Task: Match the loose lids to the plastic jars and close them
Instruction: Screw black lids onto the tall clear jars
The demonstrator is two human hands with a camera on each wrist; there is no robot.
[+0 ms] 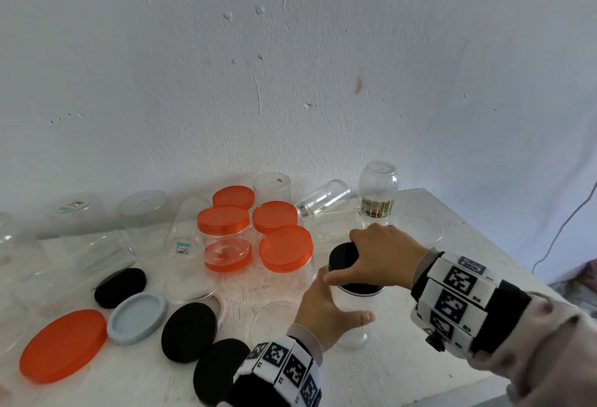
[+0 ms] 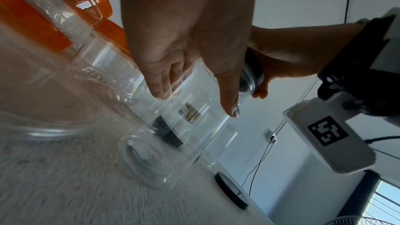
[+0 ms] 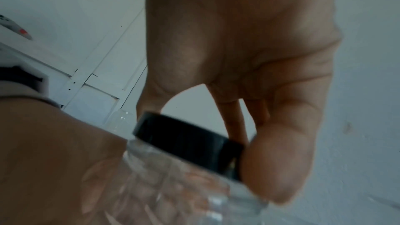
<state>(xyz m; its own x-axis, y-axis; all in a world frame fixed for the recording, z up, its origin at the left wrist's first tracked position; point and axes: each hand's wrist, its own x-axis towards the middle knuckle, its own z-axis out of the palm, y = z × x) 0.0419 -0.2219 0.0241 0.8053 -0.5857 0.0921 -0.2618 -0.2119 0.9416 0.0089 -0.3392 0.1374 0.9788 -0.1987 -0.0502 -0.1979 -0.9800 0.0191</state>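
Observation:
A clear plastic jar (image 1: 355, 332) stands upright near the table's front right. On its mouth sits a black lid (image 1: 344, 258). My right hand (image 1: 371, 258) grips that lid from above, thumb and fingers curled round its rim. My left hand (image 1: 323, 306) wraps round the jar's body, thumb in front. The left wrist view shows the left hand (image 2: 194, 74) on the jar (image 2: 190, 126), with the lid (image 2: 253, 74) in the right hand (image 2: 292, 54). In the right wrist view the right hand (image 3: 259, 109) pinches the lid (image 3: 184, 143) above the jar (image 3: 173, 186).
Loose lids lie front left: three black ones (image 1: 189, 330), a large orange one (image 1: 63, 345), a pale blue one (image 1: 137, 316) and a clear one (image 1: 274, 319). Orange-lidded jars (image 1: 286, 248) cluster mid-table. Several clear jars (image 1: 378, 193) stand or lie along the back wall. The table edge (image 1: 484, 384) runs front right.

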